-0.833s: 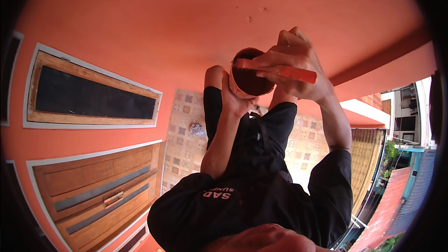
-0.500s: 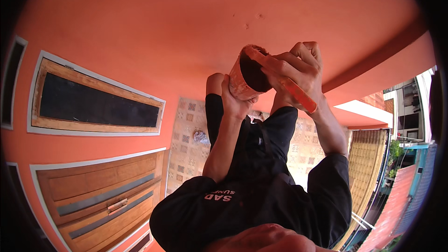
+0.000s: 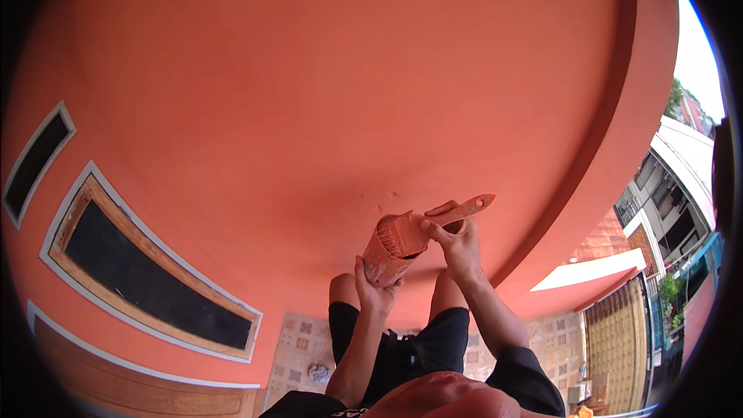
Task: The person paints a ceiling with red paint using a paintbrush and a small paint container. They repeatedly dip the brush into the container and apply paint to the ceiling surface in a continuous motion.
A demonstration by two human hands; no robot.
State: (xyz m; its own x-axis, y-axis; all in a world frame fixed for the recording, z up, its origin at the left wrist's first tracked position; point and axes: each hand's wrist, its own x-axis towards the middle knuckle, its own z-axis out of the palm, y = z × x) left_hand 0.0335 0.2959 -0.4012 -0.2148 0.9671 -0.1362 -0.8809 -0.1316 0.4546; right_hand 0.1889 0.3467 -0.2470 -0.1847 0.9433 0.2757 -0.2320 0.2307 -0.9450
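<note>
My left hand (image 3: 374, 294) is wrapped round the lower part of a paint-smeared cylindrical can (image 3: 383, 263), held tilted in front of the salmon-painted surface (image 3: 464, 70). In my right hand (image 3: 457, 244) is a wide paintbrush (image 3: 406, 234) coated in the same colour, its bristles at the can's mouth and its handle sticking up to the right. Much of the can's opening is hidden by the brush. A few small pitted marks show on the painted surface just beyond the can.
A wood-framed dark window (image 3: 155, 279) and a wooden door (image 3: 131, 379) are at the left. A curved painted band (image 3: 611, 108) runs along the right. Patterned floor tiles (image 3: 298, 340) show below, with a bamboo blind (image 3: 611, 340), roofs and plants beyond at the lower right.
The view has tilted, so both hands and the can sit lower in the picture. The brush has turned: its handle now points up-right instead of down-right.
</note>
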